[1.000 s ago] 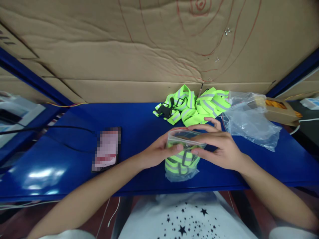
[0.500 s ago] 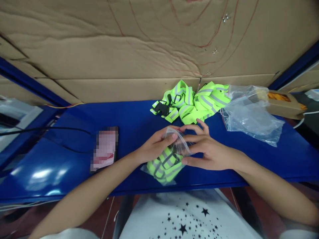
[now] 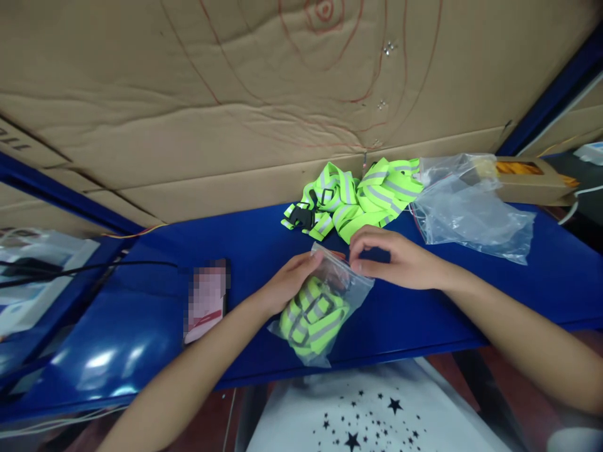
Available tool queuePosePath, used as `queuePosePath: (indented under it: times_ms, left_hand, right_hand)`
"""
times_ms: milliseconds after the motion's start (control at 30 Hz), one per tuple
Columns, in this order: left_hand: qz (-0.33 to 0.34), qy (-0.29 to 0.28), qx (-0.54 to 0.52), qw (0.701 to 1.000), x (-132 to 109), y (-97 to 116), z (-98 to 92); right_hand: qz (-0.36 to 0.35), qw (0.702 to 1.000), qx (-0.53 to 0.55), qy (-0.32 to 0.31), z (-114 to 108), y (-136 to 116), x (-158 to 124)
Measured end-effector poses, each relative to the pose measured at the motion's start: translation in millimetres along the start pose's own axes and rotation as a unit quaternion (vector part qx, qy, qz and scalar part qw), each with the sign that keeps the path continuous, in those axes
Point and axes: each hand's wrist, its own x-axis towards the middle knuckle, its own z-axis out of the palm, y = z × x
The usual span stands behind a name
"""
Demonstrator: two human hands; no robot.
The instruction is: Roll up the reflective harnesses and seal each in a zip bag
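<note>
A small clear zip bag point(image 3: 348, 290) lies on the blue table point(image 3: 141, 326) near its front edge, with a folded neon-yellow reflective strap point(image 3: 313, 317) inside. My left hand point(image 3: 287, 285) grips the bag's upper left corner between thumb and fingers. My right hand point(image 3: 393, 260) pinches the bag's top edge at the right end, fingers curled. The bag's mouth runs between the two hands.
A heap of neon-yellow reflective straps point(image 3: 358, 198) with a black buckle lies at the back against a cardboard wall point(image 3: 235, 100). Empty clear bags point(image 3: 466, 210) and a cardboard box point(image 3: 527, 179) lie at the right. A phone point(image 3: 206, 300) and a black cable point(image 3: 94, 267) lie at the left.
The bag stood upright with its mouth open between both hands; it now lies tilted on the table, mouth flattened. My right hand slid rightwards along the top edge.
</note>
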Motion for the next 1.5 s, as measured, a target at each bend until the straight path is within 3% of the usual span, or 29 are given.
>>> queuePosePath:
  times_ms: [133,267,333,500,567,733,1000,1300,1500]
  left_hand:
    - [-0.024,0.014,-0.011,1.000,-1.5,8.8,0.2]
    - [-0.091,0.006,-0.059,0.994,-3.6,15.2,-3.8]
    - [-0.079,0.037,-0.076,0.993,-3.4,14.1,-5.2]
    - [-0.010,0.155,-0.070,0.985,-0.3,1.2,-5.9]
    - [0.008,0.169,-0.071,0.983,-0.1,-2.7,-5.4]
    - [0.085,0.156,-0.067,0.982,-8.1,-1.0,1.0]
    - [0.112,0.145,-0.053,0.982,-17.0,1.7,2.4]
    - [0.164,0.104,0.021,0.981,-17.6,-0.7,-3.0]
    - [0.145,0.069,-0.014,0.987,-17.1,-3.5,0.8]
  right_hand:
    - [0.015,0.991,-0.005,-0.131,5.3,10.6,-2.3]
    - [0.057,0.976,0.093,-0.189,4.6,24.1,-0.6]
    - [0.092,0.974,0.127,-0.165,4.2,29.4,0.4]
    - [0.136,0.977,0.148,0.064,17.6,33.6,-3.0]
    - [0.153,0.969,0.163,0.109,24.9,32.6,-5.1]
    - [0.235,0.942,0.230,0.067,34.4,28.0,-7.2]
    - [0.201,0.956,0.193,0.095,33.6,20.4,-7.9]
    - [0.276,0.903,0.311,0.109,38.9,18.4,-8.0]
    - [0.250,0.926,0.247,0.139,37.4,20.5,-10.2]
